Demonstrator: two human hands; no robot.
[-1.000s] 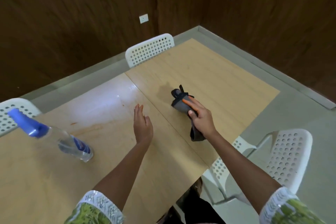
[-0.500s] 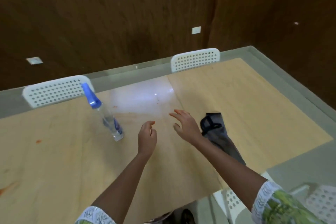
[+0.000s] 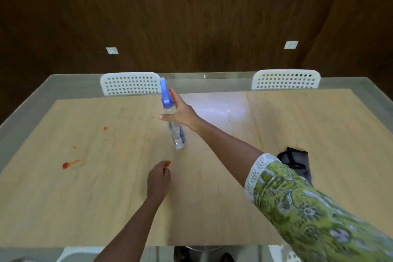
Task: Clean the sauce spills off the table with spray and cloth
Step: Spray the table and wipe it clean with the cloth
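A clear spray bottle (image 3: 177,136) with a blue trigger head (image 3: 165,97) stands upright near the middle of the wooden table (image 3: 106,198). My right hand (image 3: 180,111) is stretched out beside its neck, fingers spread and apart, thumb under the blue head, not closed on it. My left hand (image 3: 159,178) hovers low over the table nearer to me, fingers loosely curled, holding nothing. The dark grey cloth (image 3: 297,160) lies on the table at the right, partly hidden behind my right sleeve. Red sauce spills (image 3: 71,164) and smaller orange spots (image 3: 105,128) mark the table's left side.
Two white perforated chairs (image 3: 130,84) (image 3: 286,80) stand at the table's far edge, against a dark wood-panelled wall. Another white chair (image 3: 78,253) shows at the near edge. A bright light reflection lies on the tabletop right of the bottle.
My right hand let go of the cloth, which now lies on the table, and reached left and forward to the spray bottle. My view swung left, bringing the sauce spills into sight.
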